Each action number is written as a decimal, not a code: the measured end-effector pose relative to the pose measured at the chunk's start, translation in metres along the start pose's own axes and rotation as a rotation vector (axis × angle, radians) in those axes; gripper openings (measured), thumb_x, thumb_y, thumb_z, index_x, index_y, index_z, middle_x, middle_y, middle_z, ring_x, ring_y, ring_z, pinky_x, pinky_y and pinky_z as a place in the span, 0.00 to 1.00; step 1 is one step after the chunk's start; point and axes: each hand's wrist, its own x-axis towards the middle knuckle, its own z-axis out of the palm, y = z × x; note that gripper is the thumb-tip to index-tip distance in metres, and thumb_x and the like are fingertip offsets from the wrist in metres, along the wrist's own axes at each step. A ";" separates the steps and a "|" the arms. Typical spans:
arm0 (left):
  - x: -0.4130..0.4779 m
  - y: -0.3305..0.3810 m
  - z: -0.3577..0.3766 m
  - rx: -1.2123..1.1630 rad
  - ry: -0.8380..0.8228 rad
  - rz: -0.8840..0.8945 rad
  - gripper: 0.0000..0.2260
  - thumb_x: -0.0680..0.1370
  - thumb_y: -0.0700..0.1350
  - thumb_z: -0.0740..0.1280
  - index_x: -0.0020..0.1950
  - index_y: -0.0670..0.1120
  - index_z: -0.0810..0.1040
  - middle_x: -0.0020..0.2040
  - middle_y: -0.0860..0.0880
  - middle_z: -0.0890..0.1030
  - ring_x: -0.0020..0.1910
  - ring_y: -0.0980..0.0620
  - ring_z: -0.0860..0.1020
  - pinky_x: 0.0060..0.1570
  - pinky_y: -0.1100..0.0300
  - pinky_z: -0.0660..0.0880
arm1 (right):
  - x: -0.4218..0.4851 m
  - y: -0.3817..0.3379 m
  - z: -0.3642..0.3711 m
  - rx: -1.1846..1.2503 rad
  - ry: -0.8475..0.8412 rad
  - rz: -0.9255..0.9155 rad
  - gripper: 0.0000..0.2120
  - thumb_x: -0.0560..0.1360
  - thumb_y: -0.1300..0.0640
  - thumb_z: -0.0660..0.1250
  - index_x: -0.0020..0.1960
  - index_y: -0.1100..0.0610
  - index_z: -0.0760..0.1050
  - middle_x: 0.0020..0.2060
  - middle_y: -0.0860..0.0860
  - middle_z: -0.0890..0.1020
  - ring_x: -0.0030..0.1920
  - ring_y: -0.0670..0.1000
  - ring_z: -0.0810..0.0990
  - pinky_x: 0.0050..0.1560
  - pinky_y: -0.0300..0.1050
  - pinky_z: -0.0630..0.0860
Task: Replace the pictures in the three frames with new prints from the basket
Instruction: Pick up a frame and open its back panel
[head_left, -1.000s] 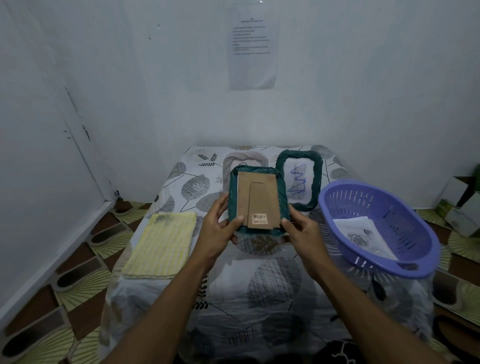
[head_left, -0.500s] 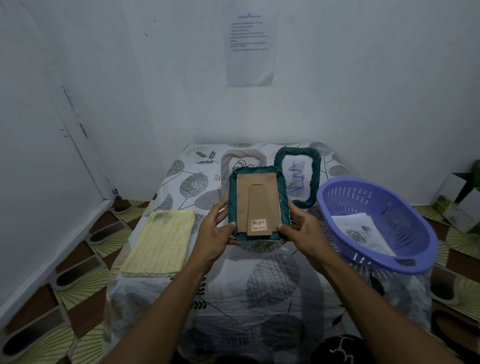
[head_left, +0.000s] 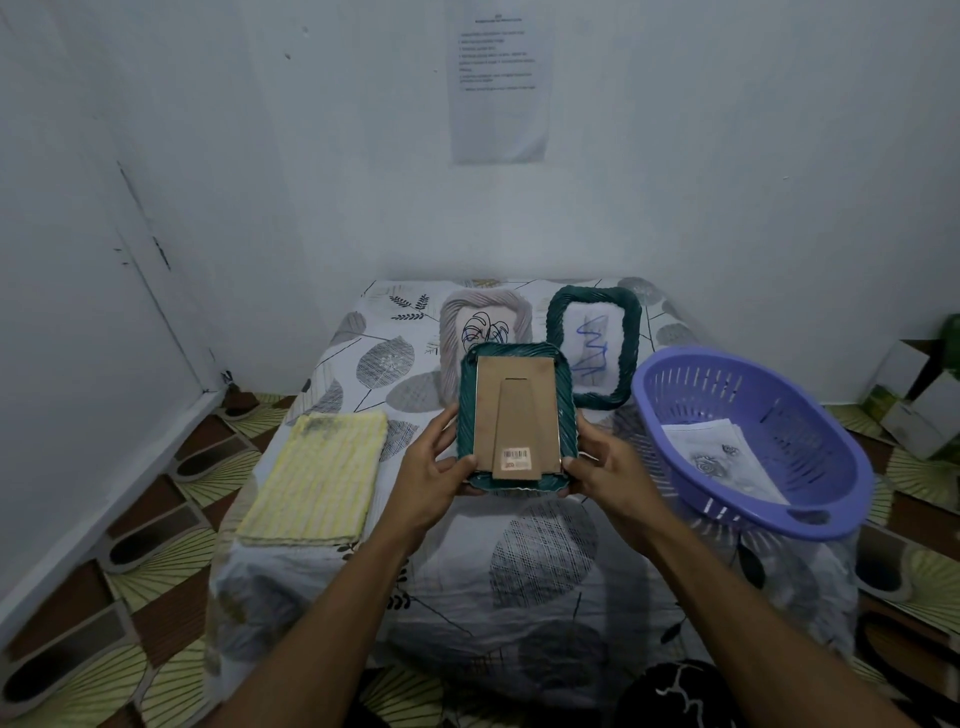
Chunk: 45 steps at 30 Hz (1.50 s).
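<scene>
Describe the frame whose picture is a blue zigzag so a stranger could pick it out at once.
Start at the purple basket on the right of the leaf-print covered table. Just to its left, toward the wall, stands the dark green frame, upright and facing the viewer. It shows a blue zigzag scribble, unlike the pale frame beside it with a black line drawing, and the green frame held in both hands with its cardboard back showing.

Both hands (head_left: 434, 470) (head_left: 605, 470) raised (fingers curled)

My held frame (head_left: 466, 415): teal, brown backing. Basket (head_left: 810, 530) at 3 o'clock: lilac. Towel (head_left: 317, 478) at 9 o'clock: yellow-striped. Cloth (head_left: 519, 561): grey leaves.
</scene>
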 end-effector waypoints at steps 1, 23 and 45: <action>0.000 -0.001 0.001 -0.016 0.000 -0.008 0.29 0.77 0.38 0.67 0.74 0.58 0.64 0.73 0.47 0.68 0.68 0.40 0.71 0.40 0.50 0.82 | 0.000 0.001 0.000 0.001 -0.003 0.006 0.32 0.77 0.70 0.62 0.77 0.55 0.58 0.73 0.61 0.66 0.67 0.64 0.71 0.39 0.44 0.80; 0.004 -0.032 0.036 0.814 0.071 0.091 0.18 0.77 0.49 0.65 0.67 0.55 0.74 0.64 0.53 0.75 0.68 0.55 0.66 0.58 0.58 0.53 | -0.007 0.013 -0.027 -0.585 0.214 0.161 0.14 0.72 0.72 0.60 0.57 0.70 0.74 0.47 0.67 0.82 0.49 0.63 0.81 0.52 0.59 0.78; -0.001 -0.027 0.038 0.949 -0.030 0.102 0.30 0.71 0.59 0.58 0.70 0.50 0.71 0.70 0.51 0.71 0.72 0.55 0.61 0.58 0.57 0.53 | -0.003 0.016 -0.020 -0.834 0.256 -0.080 0.18 0.75 0.66 0.61 0.64 0.62 0.76 0.54 0.58 0.78 0.53 0.57 0.77 0.54 0.41 0.70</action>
